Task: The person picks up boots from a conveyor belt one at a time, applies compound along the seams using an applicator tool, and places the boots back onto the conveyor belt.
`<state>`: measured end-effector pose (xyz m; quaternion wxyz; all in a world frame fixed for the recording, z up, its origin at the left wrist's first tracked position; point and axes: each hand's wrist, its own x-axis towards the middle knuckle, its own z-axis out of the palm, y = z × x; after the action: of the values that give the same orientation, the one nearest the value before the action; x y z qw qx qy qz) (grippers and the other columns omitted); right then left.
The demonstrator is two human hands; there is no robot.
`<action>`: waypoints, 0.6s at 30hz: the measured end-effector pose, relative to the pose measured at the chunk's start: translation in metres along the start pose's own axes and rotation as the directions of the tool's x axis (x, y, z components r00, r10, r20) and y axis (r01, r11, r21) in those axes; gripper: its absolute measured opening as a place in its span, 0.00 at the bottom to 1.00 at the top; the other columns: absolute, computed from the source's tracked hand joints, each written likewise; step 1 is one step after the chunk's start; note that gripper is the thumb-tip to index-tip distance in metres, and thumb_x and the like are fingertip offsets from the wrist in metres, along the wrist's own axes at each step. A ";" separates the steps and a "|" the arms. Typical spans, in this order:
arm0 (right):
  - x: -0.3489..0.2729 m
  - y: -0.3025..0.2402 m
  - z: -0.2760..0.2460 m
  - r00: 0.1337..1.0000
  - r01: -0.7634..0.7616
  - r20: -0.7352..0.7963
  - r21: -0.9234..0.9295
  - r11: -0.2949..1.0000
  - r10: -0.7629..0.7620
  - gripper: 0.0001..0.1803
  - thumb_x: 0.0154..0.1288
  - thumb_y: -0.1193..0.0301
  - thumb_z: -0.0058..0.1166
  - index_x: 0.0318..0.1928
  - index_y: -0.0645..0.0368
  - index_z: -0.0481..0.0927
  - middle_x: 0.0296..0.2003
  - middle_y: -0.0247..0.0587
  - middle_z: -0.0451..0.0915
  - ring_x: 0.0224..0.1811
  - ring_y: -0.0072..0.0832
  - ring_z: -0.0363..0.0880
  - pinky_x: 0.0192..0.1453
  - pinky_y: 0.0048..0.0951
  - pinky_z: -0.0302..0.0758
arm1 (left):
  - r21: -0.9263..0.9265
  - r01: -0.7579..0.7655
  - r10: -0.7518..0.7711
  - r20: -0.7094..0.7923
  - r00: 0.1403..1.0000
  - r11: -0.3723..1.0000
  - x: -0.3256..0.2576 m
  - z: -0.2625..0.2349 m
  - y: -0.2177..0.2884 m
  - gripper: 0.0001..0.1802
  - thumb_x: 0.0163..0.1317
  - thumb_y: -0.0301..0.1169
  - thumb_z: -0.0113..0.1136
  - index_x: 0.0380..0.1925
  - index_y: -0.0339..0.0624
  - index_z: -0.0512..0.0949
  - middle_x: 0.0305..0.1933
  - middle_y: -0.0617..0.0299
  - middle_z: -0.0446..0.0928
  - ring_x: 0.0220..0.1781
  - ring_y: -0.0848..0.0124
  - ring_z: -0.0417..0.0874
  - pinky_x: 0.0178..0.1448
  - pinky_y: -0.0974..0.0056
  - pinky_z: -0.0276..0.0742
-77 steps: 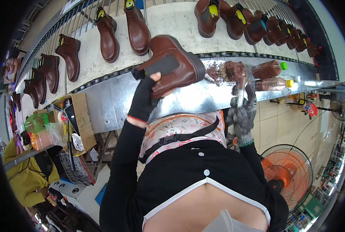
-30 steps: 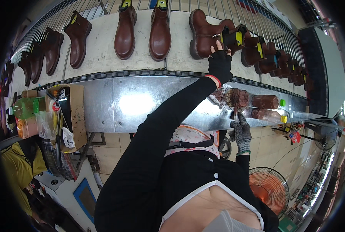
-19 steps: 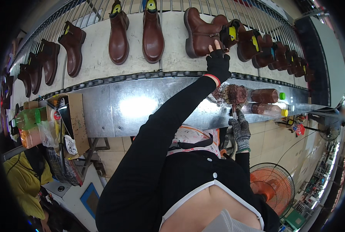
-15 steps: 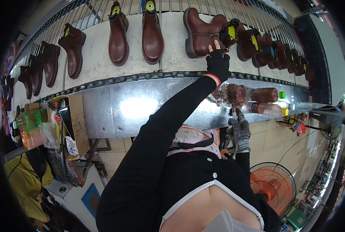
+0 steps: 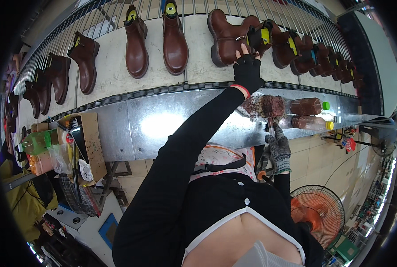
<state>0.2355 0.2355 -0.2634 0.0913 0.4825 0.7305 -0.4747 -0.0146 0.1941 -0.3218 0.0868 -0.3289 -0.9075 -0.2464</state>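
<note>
Shining smoothly, a rounded brown boot [image 5: 223,38] sits right of centre on the scuffed pale belt [image 5: 109,73], beyond the steel counter [image 5: 114,129]. The left hand [image 5: 247,71] (in black fabric) touches it, fingers slightly parted; whether that grip pinches, I cannot tell. Nearer, the grey-knit right hand [image 5: 279,149] grips a slim handle [image 5: 271,124].

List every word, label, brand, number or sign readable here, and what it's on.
No text can be read in this view.
Yellow lining in a brown boot: dark mark, too small to read.
Apron: reddish print, too blurred to make out.
Green-capped bottle: no text visible.
</note>
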 end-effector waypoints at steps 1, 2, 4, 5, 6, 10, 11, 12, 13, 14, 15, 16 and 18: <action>-0.001 -0.002 0.000 1.000 0.004 -0.004 -0.020 1.000 -0.004 0.32 0.61 0.69 0.52 0.66 0.49 0.62 0.31 0.37 0.72 0.22 0.21 0.71 0.24 0.24 0.73 | -0.038 0.015 -0.014 0.020 1.000 0.999 0.000 -0.005 -0.002 0.53 0.39 0.48 0.69 0.66 0.47 0.55 0.69 0.26 0.34 0.66 0.30 0.54 0.57 0.44 0.67; -0.002 -0.004 -0.001 1.000 0.001 -0.004 -0.014 1.000 -0.001 0.32 0.61 0.69 0.52 0.66 0.49 0.62 0.31 0.37 0.72 0.22 0.21 0.71 0.24 0.24 0.73 | -0.075 0.030 -0.027 0.040 0.999 0.997 0.000 -0.011 -0.004 0.53 0.40 0.47 0.68 0.67 0.48 0.53 0.69 0.26 0.33 0.66 0.30 0.53 0.58 0.44 0.66; -0.003 -0.010 -0.001 1.000 -0.021 -0.011 -0.142 0.990 0.020 0.31 0.61 0.70 0.51 0.66 0.49 0.62 0.32 0.38 0.72 0.22 0.21 0.72 0.24 0.24 0.72 | -0.086 0.050 -0.049 0.015 0.999 0.995 -0.002 -0.014 -0.012 0.54 0.41 0.47 0.68 0.67 0.48 0.52 0.69 0.26 0.32 0.66 0.30 0.53 0.59 0.43 0.66; -0.006 -0.013 -0.001 1.000 -0.019 -0.008 -0.140 0.990 0.018 0.31 0.61 0.70 0.51 0.66 0.49 0.62 0.32 0.38 0.72 0.22 0.21 0.72 0.24 0.24 0.72 | -0.100 0.069 -0.071 -0.010 0.997 0.993 -0.003 -0.015 -0.017 0.54 0.41 0.47 0.68 0.68 0.48 0.51 0.69 0.26 0.31 0.66 0.30 0.53 0.60 0.42 0.65; -0.010 -0.018 -0.001 0.999 0.022 -0.026 -0.169 0.985 -0.027 0.31 0.61 0.70 0.51 0.66 0.50 0.62 0.30 0.38 0.73 0.21 0.21 0.71 0.24 0.24 0.72 | -0.117 0.089 -0.089 0.004 0.996 0.989 -0.005 -0.018 -0.021 0.55 0.42 0.46 0.69 0.68 0.48 0.49 0.69 0.27 0.29 0.66 0.29 0.53 0.60 0.44 0.65; -0.006 -0.013 0.001 0.999 -0.039 0.014 -0.026 0.999 0.039 0.30 0.61 0.71 0.49 0.65 0.51 0.62 0.29 0.36 0.74 0.19 0.20 0.71 0.23 0.23 0.71 | -0.251 0.107 -0.125 -0.053 0.991 0.962 -0.010 -0.025 -0.039 0.55 0.40 0.42 0.69 0.68 0.48 0.49 0.70 0.28 0.29 0.66 0.32 0.54 0.58 0.42 0.66; -0.004 -0.010 0.001 0.999 -0.035 0.015 -0.029 0.999 0.035 0.30 0.61 0.71 0.49 0.65 0.51 0.62 0.29 0.36 0.74 0.19 0.20 0.71 0.23 0.23 0.71 | -0.251 0.110 -0.128 -0.057 0.990 0.962 -0.010 -0.028 -0.044 0.55 0.40 0.42 0.69 0.68 0.48 0.49 0.70 0.28 0.29 0.66 0.32 0.54 0.58 0.42 0.66; -0.002 -0.006 0.001 1.000 -0.002 0.015 -0.057 0.998 0.003 0.30 0.61 0.71 0.49 0.65 0.51 0.62 0.31 0.36 0.74 0.20 0.19 0.71 0.23 0.22 0.71 | -0.283 0.124 -0.134 -0.015 0.991 0.951 -0.010 -0.030 -0.048 0.55 0.40 0.43 0.69 0.68 0.49 0.50 0.70 0.29 0.29 0.66 0.33 0.56 0.58 0.43 0.67; 0.000 -0.001 0.001 0.999 0.030 0.016 -0.085 0.996 -0.029 0.30 0.62 0.72 0.49 0.65 0.51 0.62 0.32 0.36 0.75 0.20 0.19 0.70 0.23 0.22 0.71 | -0.315 0.139 -0.138 0.026 0.990 0.939 -0.010 -0.033 -0.052 0.55 0.40 0.43 0.69 0.68 0.49 0.50 0.70 0.30 0.29 0.65 0.33 0.57 0.59 0.44 0.67; 0.004 0.008 0.002 0.999 0.033 0.016 -0.086 0.996 -0.032 0.30 0.62 0.72 0.49 0.65 0.51 0.62 0.32 0.36 0.75 0.20 0.19 0.70 0.23 0.22 0.71 | -0.347 0.126 -0.129 0.014 0.991 0.929 -0.014 -0.033 -0.057 0.52 0.42 0.43 0.69 0.67 0.49 0.53 0.70 0.31 0.30 0.64 0.34 0.60 0.59 0.47 0.68; 0.008 0.016 0.003 0.997 0.083 0.009 -0.084 0.993 -0.082 0.30 0.62 0.72 0.49 0.66 0.50 0.61 0.34 0.36 0.75 0.20 0.18 0.70 0.22 0.22 0.70 | -0.346 0.126 -0.131 0.009 0.991 0.930 -0.018 -0.031 -0.062 0.52 0.42 0.43 0.69 0.67 0.49 0.53 0.70 0.31 0.30 0.64 0.34 0.60 0.59 0.47 0.68; 0.009 0.018 0.004 0.991 0.130 0.004 -0.084 0.988 -0.131 0.31 0.62 0.72 0.49 0.66 0.49 0.60 0.35 0.36 0.76 0.21 0.17 0.70 0.22 0.21 0.70 | -0.364 0.133 -0.113 0.074 0.991 0.922 -0.025 -0.026 -0.066 0.50 0.42 0.43 0.68 0.66 0.49 0.55 0.70 0.30 0.31 0.63 0.35 0.61 0.58 0.48 0.68; 0.009 0.018 0.005 0.994 0.107 0.003 -0.142 0.984 -0.108 0.31 0.62 0.71 0.49 0.67 0.49 0.59 0.36 0.38 0.76 0.22 0.20 0.71 0.24 0.24 0.71 | -0.344 0.116 -0.068 0.149 0.987 0.932 -0.045 -0.014 -0.068 0.44 0.44 0.44 0.67 0.62 0.48 0.61 0.70 0.30 0.36 0.62 0.36 0.63 0.57 0.49 0.70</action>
<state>0.2434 0.2385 -0.2819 0.0979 0.4358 0.7874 -0.4248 -0.0237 0.1174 -0.3503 -0.0462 -0.3119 -0.8670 -0.3859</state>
